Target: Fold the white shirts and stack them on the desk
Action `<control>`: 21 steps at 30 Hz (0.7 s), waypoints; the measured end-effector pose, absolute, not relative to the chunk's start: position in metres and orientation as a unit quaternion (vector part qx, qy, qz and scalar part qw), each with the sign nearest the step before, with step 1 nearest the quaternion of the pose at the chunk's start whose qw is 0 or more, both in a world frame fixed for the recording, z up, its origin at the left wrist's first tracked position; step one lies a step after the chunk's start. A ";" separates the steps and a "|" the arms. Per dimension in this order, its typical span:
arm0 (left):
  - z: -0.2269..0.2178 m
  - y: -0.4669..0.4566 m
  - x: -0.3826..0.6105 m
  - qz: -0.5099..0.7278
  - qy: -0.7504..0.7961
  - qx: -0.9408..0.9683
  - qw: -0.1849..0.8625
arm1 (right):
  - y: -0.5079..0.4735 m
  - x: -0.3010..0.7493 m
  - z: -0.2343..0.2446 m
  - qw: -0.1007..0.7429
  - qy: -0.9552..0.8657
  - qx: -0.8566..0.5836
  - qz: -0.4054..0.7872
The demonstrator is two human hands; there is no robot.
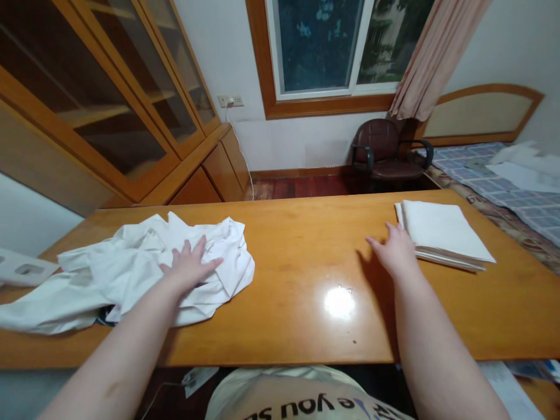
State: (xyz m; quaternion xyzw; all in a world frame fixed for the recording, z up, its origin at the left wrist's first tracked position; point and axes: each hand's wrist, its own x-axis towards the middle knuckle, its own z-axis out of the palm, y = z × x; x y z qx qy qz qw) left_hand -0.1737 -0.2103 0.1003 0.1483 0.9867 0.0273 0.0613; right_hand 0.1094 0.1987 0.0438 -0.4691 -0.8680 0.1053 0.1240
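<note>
A crumpled heap of white cloth [131,262] lies on the left part of the wooden table [306,291]. My left hand [190,265] rests flat on top of this heap, fingers spread and open. At the right side of the table sits a neat stack of folded white cloths [441,230]. My right hand [396,251] lies with fingers stretched out, its fingertips at the near left edge of the folded stack, holding nothing.
A dark office chair [385,154] stands beyond the table under the window. A wooden glass-door cabinet [109,99] lines the left wall. A bed with a checked cover [503,181] is at the right. A white flat object [21,271] lies at the table's far left.
</note>
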 end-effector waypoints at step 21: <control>0.079 -0.243 -0.191 0.096 0.978 0.100 -0.158 | 0.246 0.180 0.094 0.435 -0.704 -0.540 0.152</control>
